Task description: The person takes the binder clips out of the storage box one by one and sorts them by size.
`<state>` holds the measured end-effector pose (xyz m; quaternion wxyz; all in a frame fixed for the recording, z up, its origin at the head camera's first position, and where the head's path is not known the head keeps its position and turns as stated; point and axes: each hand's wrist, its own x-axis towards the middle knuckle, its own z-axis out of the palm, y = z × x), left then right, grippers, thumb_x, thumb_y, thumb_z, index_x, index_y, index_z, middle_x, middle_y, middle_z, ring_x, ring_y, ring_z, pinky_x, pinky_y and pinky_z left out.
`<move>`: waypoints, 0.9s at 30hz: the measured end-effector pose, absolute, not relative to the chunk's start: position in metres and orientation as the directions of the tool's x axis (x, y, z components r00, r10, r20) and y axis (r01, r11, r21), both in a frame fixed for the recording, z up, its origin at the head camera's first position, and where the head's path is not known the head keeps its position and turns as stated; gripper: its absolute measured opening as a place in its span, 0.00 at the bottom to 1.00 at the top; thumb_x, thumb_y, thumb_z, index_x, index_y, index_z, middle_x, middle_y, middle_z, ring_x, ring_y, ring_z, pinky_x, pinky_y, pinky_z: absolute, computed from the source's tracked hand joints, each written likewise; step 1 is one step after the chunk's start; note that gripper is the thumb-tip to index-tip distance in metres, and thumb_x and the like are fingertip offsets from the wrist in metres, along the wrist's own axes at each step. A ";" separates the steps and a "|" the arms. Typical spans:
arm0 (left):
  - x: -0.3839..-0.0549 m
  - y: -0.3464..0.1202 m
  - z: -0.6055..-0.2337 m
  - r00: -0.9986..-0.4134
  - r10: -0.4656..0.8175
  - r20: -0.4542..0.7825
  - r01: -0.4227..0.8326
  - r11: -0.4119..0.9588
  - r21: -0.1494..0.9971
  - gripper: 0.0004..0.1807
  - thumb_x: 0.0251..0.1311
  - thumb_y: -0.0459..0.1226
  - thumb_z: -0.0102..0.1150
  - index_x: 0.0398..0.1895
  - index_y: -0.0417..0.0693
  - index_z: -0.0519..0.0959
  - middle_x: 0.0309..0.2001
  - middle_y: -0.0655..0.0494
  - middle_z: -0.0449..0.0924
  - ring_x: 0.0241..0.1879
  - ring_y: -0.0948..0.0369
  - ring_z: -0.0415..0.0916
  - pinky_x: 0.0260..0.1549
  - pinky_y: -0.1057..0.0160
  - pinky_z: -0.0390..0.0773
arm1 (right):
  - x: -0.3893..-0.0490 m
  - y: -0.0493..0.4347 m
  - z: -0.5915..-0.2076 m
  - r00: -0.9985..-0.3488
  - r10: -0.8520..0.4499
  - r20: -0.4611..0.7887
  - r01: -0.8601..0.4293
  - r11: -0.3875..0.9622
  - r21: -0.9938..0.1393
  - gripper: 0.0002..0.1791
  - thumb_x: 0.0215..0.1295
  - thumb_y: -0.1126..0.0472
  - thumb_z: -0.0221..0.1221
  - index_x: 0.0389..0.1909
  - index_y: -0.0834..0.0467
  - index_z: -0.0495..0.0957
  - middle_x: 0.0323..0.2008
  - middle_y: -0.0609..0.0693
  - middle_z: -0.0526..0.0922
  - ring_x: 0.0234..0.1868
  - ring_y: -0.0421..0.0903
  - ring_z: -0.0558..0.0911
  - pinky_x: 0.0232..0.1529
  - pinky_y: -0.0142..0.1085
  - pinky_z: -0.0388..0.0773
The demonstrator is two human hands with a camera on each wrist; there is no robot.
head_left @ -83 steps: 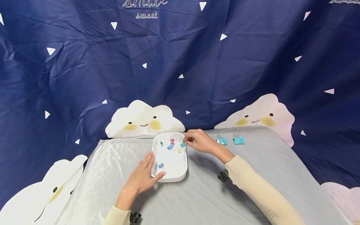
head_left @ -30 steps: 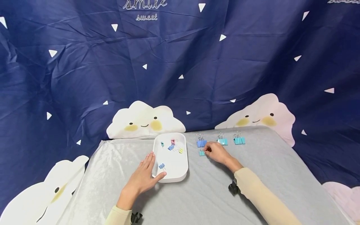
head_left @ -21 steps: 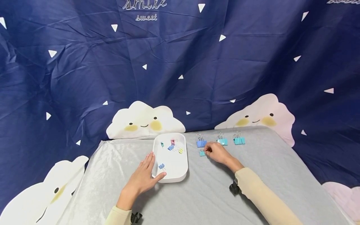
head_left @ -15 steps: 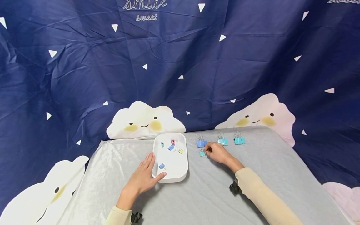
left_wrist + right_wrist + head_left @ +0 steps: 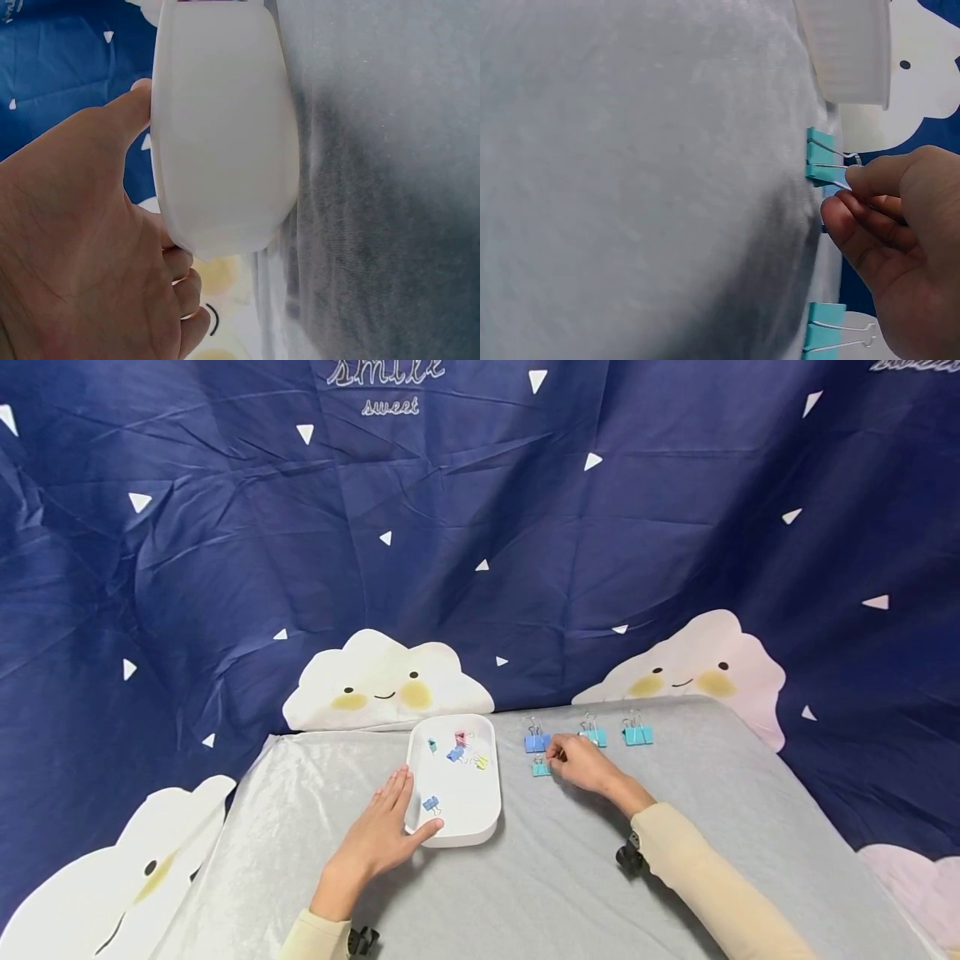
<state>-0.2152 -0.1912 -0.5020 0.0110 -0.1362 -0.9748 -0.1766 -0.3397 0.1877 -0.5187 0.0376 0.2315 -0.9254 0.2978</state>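
My left hand (image 5: 377, 832) lies along the near-left side of a white tray (image 5: 459, 842), fingers straight, thumb over the front rim. In the left wrist view the tray's side wall (image 5: 225, 135) stands against that hand. To the tray's right, a small teal binder clip (image 5: 541, 768) rests on the cloth with its wire handles up. My right hand (image 5: 587, 763) is at its right end; in the right wrist view the curled fingertips pinch a wire handle of the teal clip (image 5: 821, 154). Right behind it stands a larger blue binder clip (image 5: 536, 742).
Two larger teal binder clips, one partly behind the right hand (image 5: 596, 737) and one farther right (image 5: 637, 735), stand along the back. Inside the tray lie a pink clip (image 5: 461, 739), a yellow clip (image 5: 481, 762), blue clips (image 5: 431, 803) and a small teal clip (image 5: 432, 746). A dark blue curtain (image 5: 480, 527) hangs behind.
My right hand took the small teal clip from the tray, carried it right and set it in front of the blue clip. Lately it has barely shifted. The left hand stays in place.
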 end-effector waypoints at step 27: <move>-0.216 -0.193 -0.503 -0.962 0.264 0.061 0.269 0.902 0.337 0.58 0.70 0.70 0.52 0.85 0.35 0.53 0.87 0.42 0.47 0.87 0.45 0.46 0.84 0.41 0.54 | -0.352 0.105 -0.442 -0.790 -0.534 0.301 -0.612 0.663 -0.430 0.02 0.74 0.61 0.65 0.39 0.55 0.85 0.36 0.46 0.87 0.37 0.40 0.83 0.41 0.36 0.83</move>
